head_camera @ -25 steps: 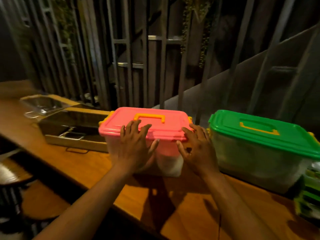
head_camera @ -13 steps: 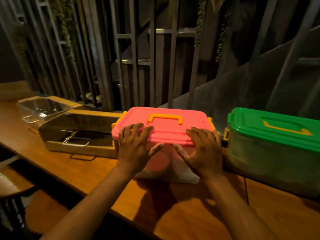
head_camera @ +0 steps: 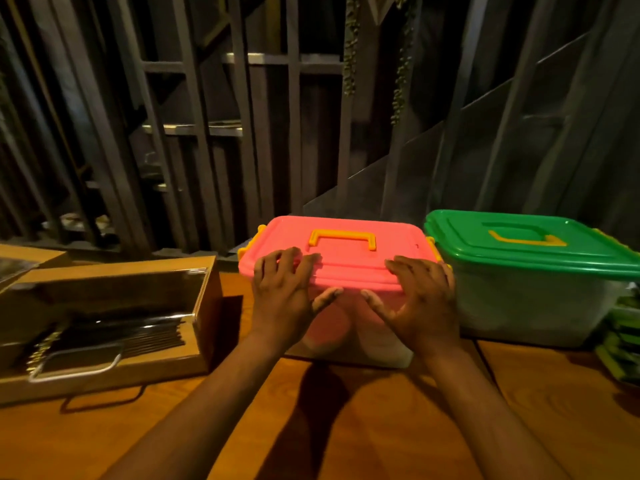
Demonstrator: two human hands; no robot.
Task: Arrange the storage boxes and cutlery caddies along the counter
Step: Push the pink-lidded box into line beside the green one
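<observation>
- Two hands on one box: left hand (head_camera: 282,299) and right hand (head_camera: 420,303) pressed flat against the near side of the pink-lidded storage box (head_camera: 337,296), fingers spread and draped over the front rim of the lid, thumbs pointing inward toward each other on the translucent wall below.
- Neither hand clenched; open palms bracing the box between them rather than wrapped around any part of it.
- Just beyond the fingertips, lying flat on the pink lid: a yellow handle (head_camera: 343,239), untouched.
- At either end of the lid, outside the hands: yellow side clips, the right one partly hidden behind the right knuckles.
- Immediately right of the right hand, nearly touching the held box: green-lidded storage box (head_camera: 530,271), also with a flat yellow handle on its lid, standing on the counter (head_camera: 346,427).
- Further right of that, at the frame edge: a stack of green items (head_camera: 621,344), too dim to identify.
- Left of the left hand, across a narrow gap of bare wood: wooden cutlery caddy (head_camera: 104,323), open on top, with dark cutlery lying inside and a metal wire handle (head_camera: 74,367) on its near side.
- Behind the caddy, far left: the corner of a second wooden container (head_camera: 31,258), mostly cut off.
- Beneath and nearer than the grip: both forearms stretched over the orange-brown counter, shadows cast on the wood.
- Past the box, behind everything: dark vertical slats (head_camera: 242,133) and hanging strands of greenery (head_camera: 401,64).
</observation>
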